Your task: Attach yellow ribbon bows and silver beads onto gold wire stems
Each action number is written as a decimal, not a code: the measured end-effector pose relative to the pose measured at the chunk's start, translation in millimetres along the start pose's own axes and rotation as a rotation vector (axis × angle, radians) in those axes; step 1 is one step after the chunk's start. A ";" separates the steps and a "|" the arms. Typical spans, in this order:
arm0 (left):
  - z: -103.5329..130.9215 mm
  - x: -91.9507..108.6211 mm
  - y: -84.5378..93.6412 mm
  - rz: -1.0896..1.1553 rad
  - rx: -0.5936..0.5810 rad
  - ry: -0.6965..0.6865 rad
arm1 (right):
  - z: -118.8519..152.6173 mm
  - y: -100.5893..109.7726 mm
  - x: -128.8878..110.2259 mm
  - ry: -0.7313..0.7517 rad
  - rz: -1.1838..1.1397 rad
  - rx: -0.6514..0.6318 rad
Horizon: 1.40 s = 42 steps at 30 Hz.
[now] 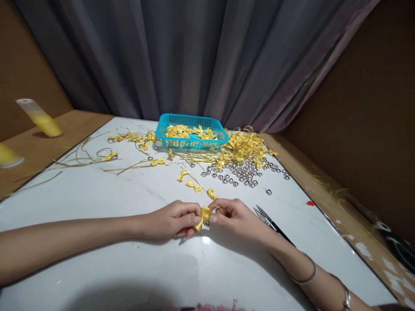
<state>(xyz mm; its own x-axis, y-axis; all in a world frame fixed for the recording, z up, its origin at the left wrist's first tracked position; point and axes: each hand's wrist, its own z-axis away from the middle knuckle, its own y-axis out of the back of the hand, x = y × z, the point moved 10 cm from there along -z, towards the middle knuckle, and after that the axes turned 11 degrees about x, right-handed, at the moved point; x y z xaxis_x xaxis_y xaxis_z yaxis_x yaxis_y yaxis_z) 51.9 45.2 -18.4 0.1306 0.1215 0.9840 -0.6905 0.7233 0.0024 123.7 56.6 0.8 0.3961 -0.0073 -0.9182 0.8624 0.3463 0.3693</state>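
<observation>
A yellow ribbon bow (204, 214) is held between my two hands above the white table. My left hand (181, 219) pinches it from the left, with fingers curled. My right hand (231, 216) is closed at its right side, where a thin gold cord loops over the fingers and a small silver piece (206, 223) shows under the bow. Just beyond my hands, loose yellow bows (193, 186) and a gold cord lie on the table. Black thread snips (270, 221) rest beside my right wrist, partly hidden by the forearm.
A turquoise basket (193, 144) with yellow bows stands at the back. Right of it are a pile of bows (246, 144) and scattered silver pieces (246, 170). Gold cords (84, 162) lie to the left. A yellow spool (45, 123) stands at the far left, before the grey curtain (181, 56).
</observation>
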 end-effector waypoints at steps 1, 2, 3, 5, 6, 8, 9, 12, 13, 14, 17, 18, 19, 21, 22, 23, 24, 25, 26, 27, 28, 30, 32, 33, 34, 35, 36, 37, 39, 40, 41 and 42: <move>-0.1 -0.6 -0.1 0.008 -0.001 0.008 | 1.1 -2.0 -1.4 0.008 0.017 -0.014; -0.2 -1.0 -0.6 0.015 -0.004 0.015 | 2.1 -3.9 -3.0 0.017 0.033 -0.026; -0.1 -0.9 -1.3 0.021 -0.010 0.017 | 3.0 -5.3 -4.7 0.025 0.049 -0.034; -0.3 0.2 -1.3 0.032 -0.005 0.008 | 3.8 -5.6 -7.4 0.039 0.089 -0.031; -1.0 1.0 1.2 0.033 0.022 -0.001 | 3.7 -4.2 -9.0 0.052 0.108 -0.015; -3.3 0.8 11.5 0.030 0.130 -0.007 | 2.9 4.1 -14.9 0.121 0.167 0.076; -4.4 -0.3 18.5 0.031 0.200 -0.001 | 3.2 10.4 -19.3 0.179 0.210 0.150; -6.3 -4.7 34.6 0.058 0.359 0.036 | 10.3 21.8 -33.7 0.401 0.374 0.344; -6.9 -4.4 35.5 0.078 0.370 0.035 | 13.4 20.5 -36.7 0.468 0.431 0.372; -7.7 -3.0 33.8 0.104 0.355 0.026 | 16.0 17.1 -38.6 0.523 0.480 0.376; -8.6 3.1 19.8 0.204 0.228 -0.002 | 20.3 2.4 -39.9 0.616 0.570 0.316; -8.3 4.5 15.9 0.240 0.192 -0.001 | 21.0 -1.7 -40.0 0.628 0.572 0.288; -8.0 5.3 13.2 0.274 0.166 0.005 | 21.5 -4.8 -40.1 0.632 0.564 0.263; -7.8 6.2 10.7 0.338 0.133 0.024 | 22.0 -7.0 -40.3 0.631 0.538 0.238; -8.0 6.7 9.9 0.365 0.118 0.033 | 21.8 -6.3 -40.0 0.624 0.527 0.239; -8.3 7.1 9.0 0.390 0.100 0.042 | 21.5 -5.0 -39.3 0.614 0.518 0.244; -8.5 7.4 8.1 0.411 0.082 0.052 | 21.0 -3.4 -38.5 0.605 0.512 0.250; -8.8 7.4 7.5 0.429 0.067 0.062 | 20.7 -1.9 -37.8 0.598 0.505 0.257; -9.1 6.9 7.3 0.443 0.057 0.075 | 20.3 -0.8 -37.2 0.593 0.498 0.260; -9.3 5.6 7.7 0.456 0.056 0.092 | 20.3 0.1 -37.2 0.594 0.493 0.264; -9.6 3.9 8.7 0.469 0.062 0.108 | 20.7 0.8 -37.8 0.602 0.496 0.272; -10.0 -0.1 11.9 0.494 0.088 0.136 | 22.6 1.7 -40.5 0.635 0.519 0.296; -10.5 -3.8 15.2 0.524 0.119 0.154 | 25.9 1.1 -43.7 0.684 0.549 0.315; -10.7 -5.0 15.9 0.543 0.126 0.159 | 27.9 0.6 -45.3 0.711 0.559 0.324; -11.0 -5.5 16.1 0.566 0.129 0.160 | 30.0 0.4 -46.9 0.737 0.566 0.334; -11.2 -5.8 15.9 0.591 0.128 0.160 | 32.3 0.2 -48.8 0.763 0.569 0.345; -11.5 -5.5 15.4 0.615 0.124 0.158 | 34.8 0.5 -51.0 0.789 0.569 0.359; -11.8 -4.9 14.8 0.634 0.120 0.153 | 37.3 0.8 -53.4 0.814 0.565 0.371; -12.4 -3.5 14.0 0.657 0.112 0.140 | 41.6 0.8 -58.3 0.856 0.559 0.387; -12.7 -2.9 13.8 0.660 0.111 0.137 | 43.4 0.7 -60.6 0.873 0.557 0.390; -13.0 -2.5 13.8 0.660 0.110 0.135 | 45.1 0.5 -62.8 0.889 0.557 0.393; -13.3 -2.5 14.0 0.655 0.112 0.136 | 46.8 0.8 -64.9 0.903 0.557 0.399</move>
<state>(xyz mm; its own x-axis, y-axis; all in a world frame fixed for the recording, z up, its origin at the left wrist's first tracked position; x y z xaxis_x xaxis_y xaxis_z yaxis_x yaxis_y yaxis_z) 51.4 64.0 -23.2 -0.2572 0.6002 0.7574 -0.7262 0.3970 -0.5612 113.4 13.4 67.4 0.5227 0.7904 -0.3196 0.7405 -0.2350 0.6296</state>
